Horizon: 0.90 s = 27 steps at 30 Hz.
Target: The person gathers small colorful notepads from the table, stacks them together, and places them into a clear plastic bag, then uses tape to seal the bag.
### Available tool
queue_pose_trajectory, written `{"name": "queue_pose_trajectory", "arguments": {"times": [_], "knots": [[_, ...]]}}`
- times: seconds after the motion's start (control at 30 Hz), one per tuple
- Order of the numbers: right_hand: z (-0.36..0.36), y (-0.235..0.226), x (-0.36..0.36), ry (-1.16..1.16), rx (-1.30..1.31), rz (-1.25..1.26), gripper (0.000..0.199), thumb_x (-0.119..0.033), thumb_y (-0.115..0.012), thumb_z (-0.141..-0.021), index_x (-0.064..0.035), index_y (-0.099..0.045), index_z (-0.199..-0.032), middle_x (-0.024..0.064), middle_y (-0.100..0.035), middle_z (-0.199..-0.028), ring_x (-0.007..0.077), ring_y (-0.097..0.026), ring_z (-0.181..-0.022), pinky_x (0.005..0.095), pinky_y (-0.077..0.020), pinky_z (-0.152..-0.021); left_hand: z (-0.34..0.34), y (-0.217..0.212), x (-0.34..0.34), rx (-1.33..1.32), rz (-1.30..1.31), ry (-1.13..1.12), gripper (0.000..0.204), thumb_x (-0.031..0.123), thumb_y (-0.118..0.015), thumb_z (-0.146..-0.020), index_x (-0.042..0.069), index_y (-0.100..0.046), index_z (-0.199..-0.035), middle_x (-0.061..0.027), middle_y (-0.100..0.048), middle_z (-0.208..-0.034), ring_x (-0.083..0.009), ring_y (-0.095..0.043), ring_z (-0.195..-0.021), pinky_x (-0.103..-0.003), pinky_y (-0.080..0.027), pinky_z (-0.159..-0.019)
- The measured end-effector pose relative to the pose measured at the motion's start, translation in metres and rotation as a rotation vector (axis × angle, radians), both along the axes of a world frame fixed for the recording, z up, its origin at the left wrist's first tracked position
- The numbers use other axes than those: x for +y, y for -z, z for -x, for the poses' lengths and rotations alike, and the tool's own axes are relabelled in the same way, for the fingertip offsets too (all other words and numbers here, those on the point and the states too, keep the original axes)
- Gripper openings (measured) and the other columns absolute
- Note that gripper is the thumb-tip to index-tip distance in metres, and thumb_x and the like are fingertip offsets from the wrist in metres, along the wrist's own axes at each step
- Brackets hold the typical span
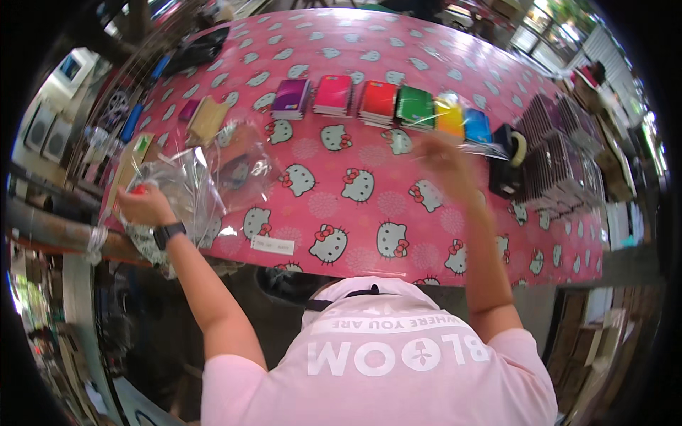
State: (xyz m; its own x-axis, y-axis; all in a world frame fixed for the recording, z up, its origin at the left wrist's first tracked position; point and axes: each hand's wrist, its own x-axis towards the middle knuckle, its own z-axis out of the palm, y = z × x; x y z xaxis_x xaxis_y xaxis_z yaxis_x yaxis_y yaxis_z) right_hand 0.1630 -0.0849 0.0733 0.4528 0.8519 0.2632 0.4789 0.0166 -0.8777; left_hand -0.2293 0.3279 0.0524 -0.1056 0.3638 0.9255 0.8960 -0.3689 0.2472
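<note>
My left hand (145, 206), a dark watch on its wrist, is at the table's left edge by a pile of clear plastic bags (192, 177). Its fingers are curled in beside a small red thing (141, 189); I cannot make out what they hold. Motion smears my right hand (444, 153), which hovers just in front of the green stack of booklets (415, 106) and the yellow stack (449, 117). Farther left in the same row are red (378, 103), pink (332, 94) and purple stacks (290, 98). A blue stack (477, 126) ends the row on the right.
The table wears a pink cartoon-cat cover (362, 213). Beside the blue stack stands a black tape dispenser (506, 167), with tall piles of wrapped packs (561, 170) to its right. A white label strip (272, 245) lies near the front edge, a tan block (207, 121) at back left.
</note>
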Motion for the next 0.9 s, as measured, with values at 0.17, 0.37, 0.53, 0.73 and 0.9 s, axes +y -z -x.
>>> {"name": "queue_pose_trajectory", "arguments": {"times": [0.17,0.37,0.53,0.73,0.9], "knots": [[0.057,0.109,0.076,-0.122,-0.438,0.171,0.016,-0.014,-0.060,-0.077,-0.0113,-0.062,-0.093,0.0079,-0.064,-0.083,0.0253,-0.060,-0.085,0.0453,-0.0357,-0.089,-0.140,0.007,-0.164,0.060,0.205,0.871,0.026,0.018,-0.058,-0.082,0.001,-0.057,-0.102,-0.0161,-0.059,-0.101,-0.0306,-0.056,-0.096,-0.038,-0.043,-0.084],[0.052,0.121,0.031,0.040,-0.355,-0.009,0.030,-0.027,-0.059,-0.081,-0.0107,-0.058,-0.106,0.0071,-0.061,-0.103,0.0258,-0.053,-0.103,0.0504,-0.0273,-0.099,-0.180,0.113,-0.263,0.524,0.807,1.149,0.046,0.035,-0.053,-0.087,0.012,-0.048,-0.126,-0.0123,-0.040,-0.135,-0.0317,-0.036,-0.125,-0.050,-0.027,-0.101],[0.055,0.153,-0.031,0.469,-0.869,0.466,0.044,-0.030,-0.056,-0.084,-0.0138,-0.048,-0.124,0.0096,-0.041,-0.134,0.0284,-0.031,-0.128,0.0510,-0.0211,-0.102,-0.158,0.119,-0.259,0.816,0.879,0.977,0.058,0.041,-0.053,-0.086,0.016,-0.037,-0.136,-0.0091,-0.022,-0.147,-0.0320,-0.019,-0.135,-0.060,-0.014,-0.103],[0.037,0.107,0.025,0.413,-0.627,0.150,0.036,-0.022,-0.058,-0.082,-0.0095,-0.053,-0.115,0.0115,-0.051,-0.121,0.0300,-0.042,-0.115,0.0457,-0.0311,-0.096,-0.154,0.106,-0.213,0.059,0.800,1.279,0.063,0.037,-0.058,-0.083,0.010,-0.036,-0.136,-0.0170,-0.031,-0.142,-0.0365,-0.027,-0.131,-0.047,-0.022,-0.106],[0.022,0.068,0.179,0.000,-0.733,0.001,0.019,-0.009,-0.058,-0.074,-0.0036,-0.059,-0.092,0.0128,-0.059,-0.091,0.0308,-0.053,-0.094,0.0391,-0.0429,-0.083,-0.102,0.111,-0.102,0.372,0.936,0.455,0.067,0.037,-0.065,-0.075,0.011,-0.042,-0.132,-0.0168,-0.031,-0.141,-0.0374,-0.027,-0.131,-0.056,-0.027,-0.100]]}}
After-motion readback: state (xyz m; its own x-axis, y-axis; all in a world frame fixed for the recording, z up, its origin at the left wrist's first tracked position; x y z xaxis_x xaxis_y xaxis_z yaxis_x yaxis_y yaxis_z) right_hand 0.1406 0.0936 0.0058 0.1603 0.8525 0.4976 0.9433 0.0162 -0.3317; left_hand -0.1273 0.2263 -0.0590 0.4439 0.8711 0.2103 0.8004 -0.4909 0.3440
